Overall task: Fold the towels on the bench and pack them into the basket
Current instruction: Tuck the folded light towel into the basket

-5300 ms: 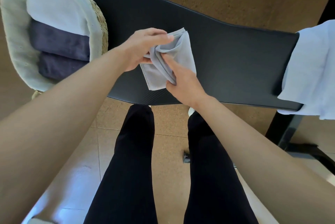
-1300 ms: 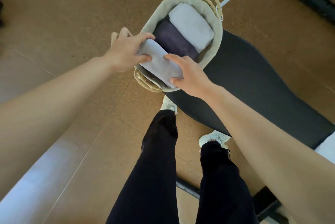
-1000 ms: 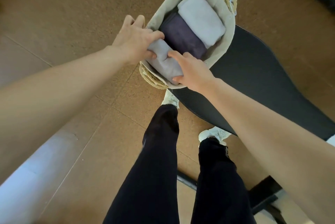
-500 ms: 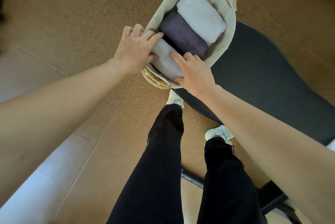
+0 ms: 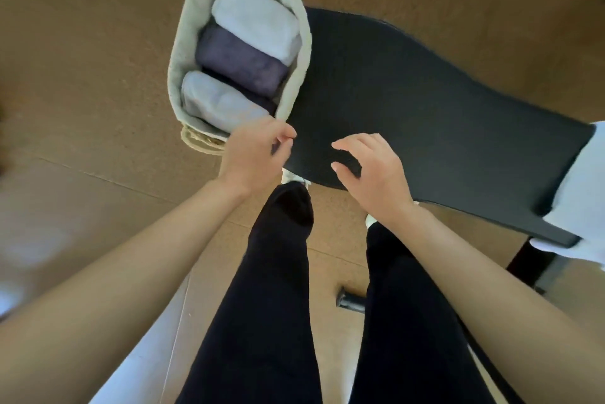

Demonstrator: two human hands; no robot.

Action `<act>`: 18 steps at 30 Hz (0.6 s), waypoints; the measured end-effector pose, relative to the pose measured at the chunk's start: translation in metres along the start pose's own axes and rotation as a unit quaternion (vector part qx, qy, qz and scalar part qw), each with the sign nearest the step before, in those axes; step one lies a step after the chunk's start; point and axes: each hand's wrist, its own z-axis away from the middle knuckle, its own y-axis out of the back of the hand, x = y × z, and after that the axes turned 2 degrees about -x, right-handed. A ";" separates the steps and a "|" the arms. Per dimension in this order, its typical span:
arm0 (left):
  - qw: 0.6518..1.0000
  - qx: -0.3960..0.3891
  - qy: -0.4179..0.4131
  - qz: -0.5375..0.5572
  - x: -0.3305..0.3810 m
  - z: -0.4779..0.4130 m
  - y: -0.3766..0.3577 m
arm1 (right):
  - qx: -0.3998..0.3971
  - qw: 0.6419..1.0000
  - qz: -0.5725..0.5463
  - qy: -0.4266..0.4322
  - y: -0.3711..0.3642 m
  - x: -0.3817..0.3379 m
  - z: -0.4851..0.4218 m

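The woven basket (image 5: 177, 56) with a pale liner stands on the left end of the black bench (image 5: 425, 102). Three folded towels lie side by side in it: a white towel (image 5: 255, 19) at the far end, a dark purple towel (image 5: 240, 61) in the middle, and a light grey towel (image 5: 217, 104) nearest me. My left hand (image 5: 253, 156) hovers at the basket's near right corner, fingers loosely curled and holding nothing. Over the bench's near edge my right hand (image 5: 371, 169) is spread and empty. An unfolded white towel (image 5: 581, 194) drapes over the bench's right end.
My two legs in black trousers (image 5: 271, 305) stand in front of the bench on a brown tiled floor (image 5: 82, 59). A dark bench foot (image 5: 350, 300) shows between my legs, and a dark bench leg (image 5: 527, 261) at the lower right.
Both hands have let go of the light grey towel, which now lies in the basket's near end. They have pulled back toward me, the right hand moving right over the bench.
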 end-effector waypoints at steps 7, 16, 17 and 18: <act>0.981 -0.185 -0.019 0.048 0.138 -0.030 -0.081 | 0.070 0.974 -0.056 -0.208 0.093 0.122 0.074; 0.926 -0.350 -0.123 -0.075 0.297 -0.098 -0.183 | 0.224 0.878 -0.076 -0.415 0.175 0.293 0.163; 0.918 -0.366 -0.126 -0.084 0.312 -0.103 -0.194 | 0.241 0.867 -0.066 -0.431 0.177 0.307 0.171; 0.913 -0.376 -0.127 -0.089 0.326 -0.107 -0.204 | 0.252 0.857 -0.058 -0.446 0.180 0.320 0.177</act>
